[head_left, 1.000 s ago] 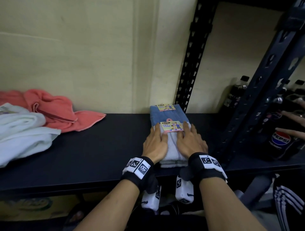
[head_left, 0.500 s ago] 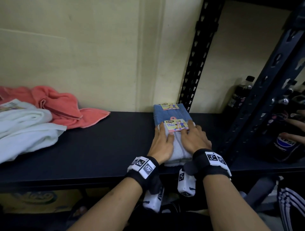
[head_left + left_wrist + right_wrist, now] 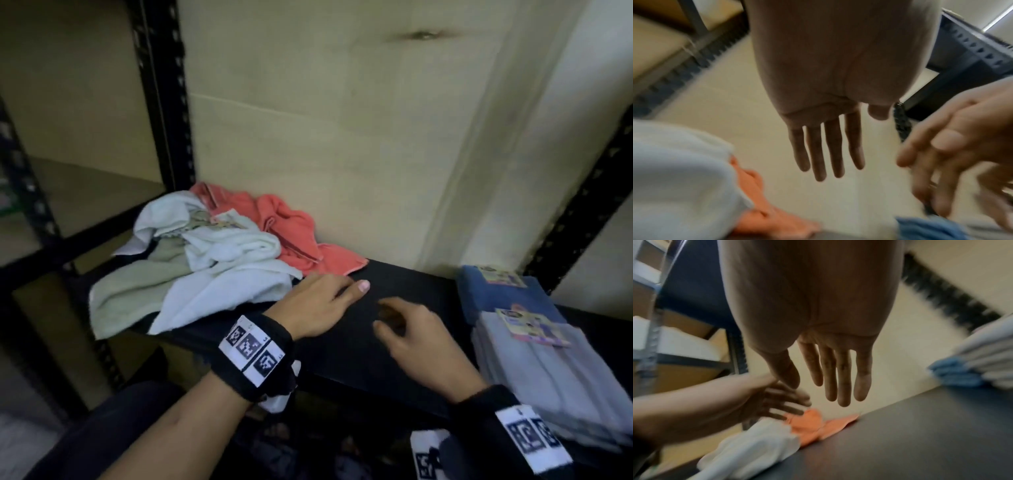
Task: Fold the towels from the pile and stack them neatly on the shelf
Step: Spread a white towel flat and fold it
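A loose pile of towels lies on the black shelf (image 3: 404,284) at the left: a white towel (image 3: 219,274), a pale green towel (image 3: 133,291) and a coral towel (image 3: 294,233) behind them. At the right sits a folded stack, a grey towel (image 3: 555,383) on a blue towel (image 3: 493,298), each with a paper label. My left hand (image 3: 318,301) hovers open beside the white towel's edge, fingers straight (image 3: 826,146). My right hand (image 3: 411,335) is open above the bare shelf between pile and stack, fingers loose (image 3: 840,378). Neither hand holds anything.
A black perforated upright (image 3: 161,102) stands behind the pile, another upright (image 3: 582,212) behind the stack. A beige wall (image 3: 342,137) backs the shelf. Another shelf bay (image 3: 85,192) lies to the left.
Both hands have lifted off the folded grey towel and swung left toward the loose pile. The view has turned left with them, so the folded stack now sits at the right edge.
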